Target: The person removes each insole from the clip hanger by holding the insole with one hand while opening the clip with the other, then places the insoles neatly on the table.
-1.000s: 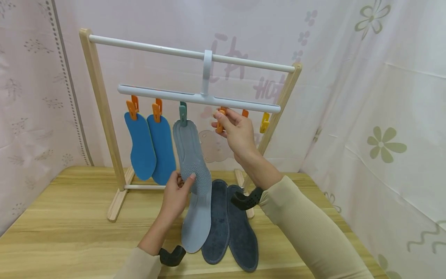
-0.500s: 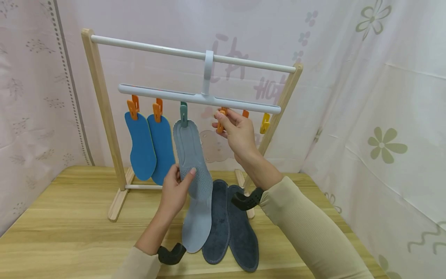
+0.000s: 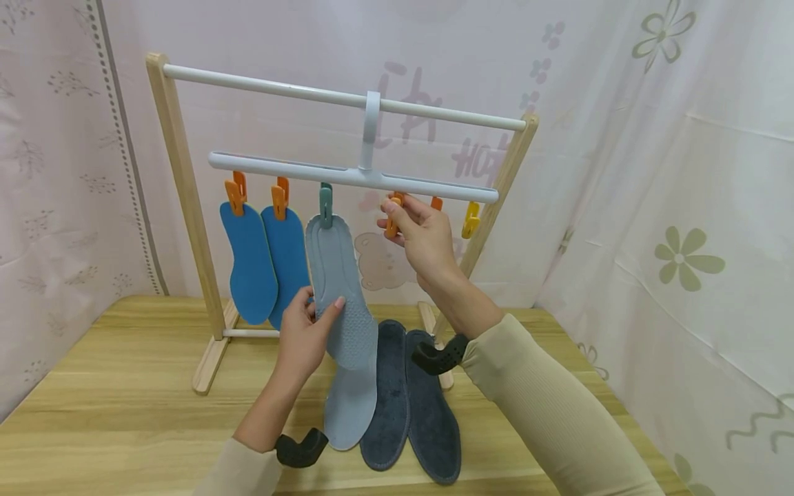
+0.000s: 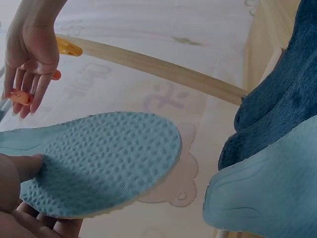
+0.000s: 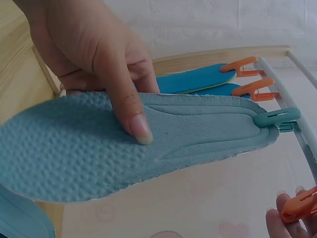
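A grey insole (image 3: pixel 335 275) with a bumpy front part hangs from a teal clip (image 3: pixel 326 207). My left hand (image 3: pixel 304 334) grips this insole at its left edge, thumb across the face and fingers behind. In the right wrist view the left thumb (image 5: pixel 130 111) lies on the insole where bumps meet smooth fabric. My right hand (image 3: pixel 428 238) pinches an orange clip (image 3: pixel 393 219), which has nothing in it, under the hanger bar (image 3: pixel 428 184). Below, a second grey insole (image 3: pixel 350 413) lies on the table beside two dark fleece insoles (image 3: pixel 387 406).
Two blue insoles (image 3: pixel 251 269) hang from orange clips at the left. Right of my right hand are another orange clip (image 3: pixel 437 204) and a yellow clip (image 3: pixel 471 222). A wooden rack (image 3: pixel 186 193) with a white rod (image 3: pixel 273 86) carries the hanger on the wooden table (image 3: pixel 112 413).
My left hand has moved slightly up and left along the grey insole, whose free end now shows lower in the head view. The right hand stays at the orange clip.
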Demonstrator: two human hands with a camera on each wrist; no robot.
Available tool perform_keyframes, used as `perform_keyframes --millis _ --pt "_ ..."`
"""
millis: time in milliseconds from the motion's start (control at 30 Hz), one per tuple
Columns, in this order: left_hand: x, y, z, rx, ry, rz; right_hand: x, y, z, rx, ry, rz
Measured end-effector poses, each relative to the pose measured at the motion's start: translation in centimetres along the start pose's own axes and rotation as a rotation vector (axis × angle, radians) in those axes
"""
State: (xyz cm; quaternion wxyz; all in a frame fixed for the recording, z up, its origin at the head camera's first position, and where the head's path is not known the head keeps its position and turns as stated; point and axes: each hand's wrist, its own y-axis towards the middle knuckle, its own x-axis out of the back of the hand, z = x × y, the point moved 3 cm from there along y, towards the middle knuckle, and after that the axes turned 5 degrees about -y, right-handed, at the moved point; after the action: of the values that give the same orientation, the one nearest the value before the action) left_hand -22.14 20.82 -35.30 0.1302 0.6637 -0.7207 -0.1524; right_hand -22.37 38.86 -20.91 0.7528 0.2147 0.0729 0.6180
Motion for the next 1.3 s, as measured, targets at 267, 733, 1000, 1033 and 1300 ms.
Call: perform_keyframes --millis 267,733,1000,1033,1300 --pt "0.3 0.1 -0.1 0.022 0.01 -0.008 0.0 0.1 -0.1 0.006 -0.005 0.004" --pt "0.5 0.2 -0.3 0.008 0.028 -0.02 0.2 0.1 -0.1 0.019 -0.058 0.031" --pt "0.5 0.1 -0.3 -0.003 0.053 -0.018 0.5 -1.2 -1.3 -0.085 -0.073 0.075" --pt "0.5 0.1 -0.4 -0.003 0.05 -0.016 0.5 -1.5 -1.5 -0.098 -0.072 0.088" --pt "0.5 0.2 -0.5 0.002 0.059 -0.018 -0.4 -4.0 -2.9 -0.076 -0.123 0.145"
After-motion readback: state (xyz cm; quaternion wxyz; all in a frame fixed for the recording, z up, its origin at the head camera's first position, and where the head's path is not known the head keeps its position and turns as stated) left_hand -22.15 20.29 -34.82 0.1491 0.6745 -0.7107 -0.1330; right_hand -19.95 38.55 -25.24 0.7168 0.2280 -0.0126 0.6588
